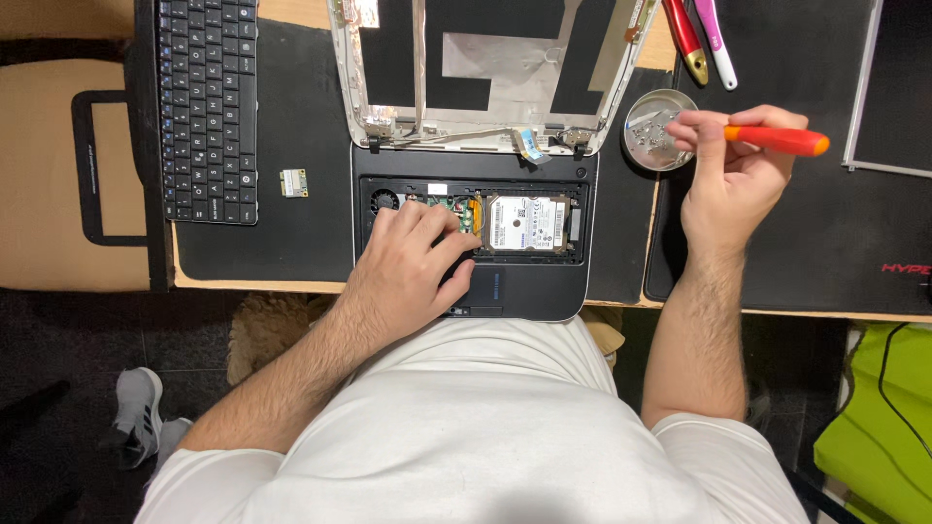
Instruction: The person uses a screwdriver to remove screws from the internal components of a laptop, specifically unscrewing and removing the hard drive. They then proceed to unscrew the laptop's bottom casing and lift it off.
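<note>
Orange-handled screwdriver [777,141] lies crosswise in the right hand [733,180], pinched shut, tip over the small metal dish [649,146] right of the opened laptop base [476,228], where the left hand [413,257] presses flat, holding nothing

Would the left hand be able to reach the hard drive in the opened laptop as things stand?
Probably yes: the left hand rests inside the open laptop base, right beside the exposed hard drive, with nothing covering it.

Opened laptop base [524,281] lies flat; orange-handled screwdriver [777,141] held level.
</note>
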